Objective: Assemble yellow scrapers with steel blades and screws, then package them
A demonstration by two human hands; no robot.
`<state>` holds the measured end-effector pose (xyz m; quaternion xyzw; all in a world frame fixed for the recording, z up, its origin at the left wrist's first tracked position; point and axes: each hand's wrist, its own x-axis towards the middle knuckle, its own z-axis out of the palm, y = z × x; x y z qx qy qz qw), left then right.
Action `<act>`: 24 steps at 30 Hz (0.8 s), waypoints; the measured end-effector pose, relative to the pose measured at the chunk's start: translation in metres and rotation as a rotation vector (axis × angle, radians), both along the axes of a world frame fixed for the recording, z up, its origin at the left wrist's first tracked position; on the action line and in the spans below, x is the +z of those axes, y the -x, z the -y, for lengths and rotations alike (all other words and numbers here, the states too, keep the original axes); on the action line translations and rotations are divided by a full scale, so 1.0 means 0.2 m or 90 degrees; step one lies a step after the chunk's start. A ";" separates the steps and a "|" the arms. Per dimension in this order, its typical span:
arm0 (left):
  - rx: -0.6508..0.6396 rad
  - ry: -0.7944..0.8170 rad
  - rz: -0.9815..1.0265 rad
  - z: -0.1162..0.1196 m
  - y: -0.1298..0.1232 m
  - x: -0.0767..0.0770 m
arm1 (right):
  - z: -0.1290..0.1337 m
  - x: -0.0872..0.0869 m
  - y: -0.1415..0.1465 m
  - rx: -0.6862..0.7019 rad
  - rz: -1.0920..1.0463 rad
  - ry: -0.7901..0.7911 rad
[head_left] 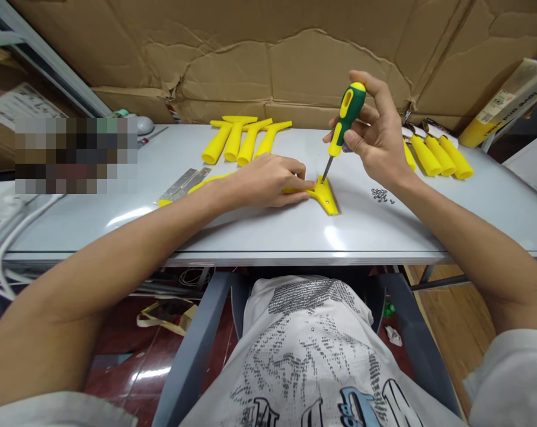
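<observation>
My right hand [379, 133] grips a green and yellow screwdriver [347, 115], held nearly upright and leaning a little. Its metal tip touches the head of a yellow plastic scraper [325, 198] lying on the table. My left hand [272, 181] is closed around the scraper's handle and presses it to the tabletop, hiding most of that handle. A small screw shows near the lower end of the head. To the right lies a pile of small screws [379, 194]. Left of my left hand are flat metal blades [184, 184] and more yellow plastic pieces, partly hidden by my forearm.
Several yellow scraper handles [248, 142] lie at the back of the white table [259, 237]. More yellow-handled scrapers [437, 155] lie at the right, near a yellow-and-clear box [508, 101]. Cardboard [233, 53] stands behind. White cables [2, 249] hang at the left edge.
</observation>
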<state>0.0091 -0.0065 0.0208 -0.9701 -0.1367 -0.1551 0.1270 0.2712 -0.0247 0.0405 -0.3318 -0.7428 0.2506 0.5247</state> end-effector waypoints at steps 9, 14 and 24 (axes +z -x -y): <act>0.009 0.004 -0.007 0.00 0.00 0.00 | -0.03 0.00 -0.01 0.058 -0.029 0.015; 0.023 0.018 -0.013 0.00 0.00 0.00 | -0.01 0.04 -0.02 0.088 -0.029 0.050; 0.052 0.041 0.004 0.02 -0.01 -0.01 | 0.06 0.05 0.01 -0.034 -0.009 0.065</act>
